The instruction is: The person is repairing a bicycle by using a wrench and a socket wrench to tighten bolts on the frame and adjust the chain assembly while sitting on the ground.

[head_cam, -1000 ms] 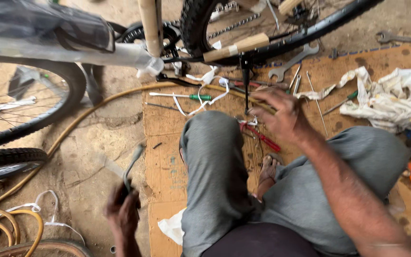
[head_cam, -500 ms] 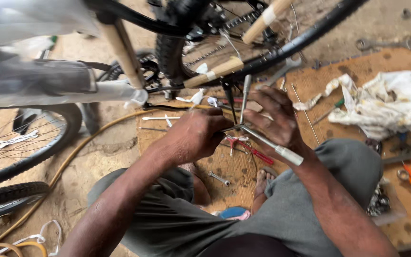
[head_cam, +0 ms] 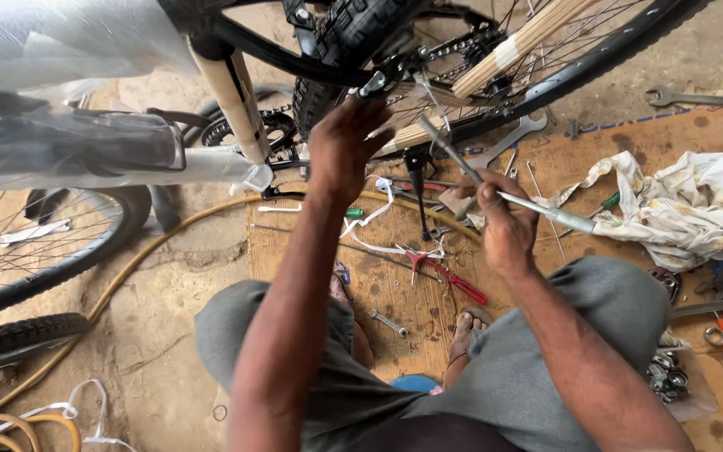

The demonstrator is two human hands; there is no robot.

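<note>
Plastic wrap covers the bicycle frame [head_cam: 85, 159] at far left, grey and clear over the tubes, with a spoked front wheel [head_cam: 35, 251] below it. Right of the frame, the left hand [head_cam: 346, 146] reaches up to the rear wheel [head_cam: 479, 50], fingers curled against the metal parts beside the knobby tyre; whether that grip closes on anything cannot be told. Further right of the frame, the right hand [head_cam: 502, 219] is wrapped tight round a long silver wrench [head_cam: 508, 194]. The wrench is slim and shiny, its long axis slanting from upper left by the chainstay down to lower right, handle end pointing toward the crumpled white rag [head_cam: 688, 209]. Cardboard mat [head_cam: 395, 285] beneath is littered with red pliers [head_cam: 449, 276] and small spanners, leaving little open room around the wrench.
</note>
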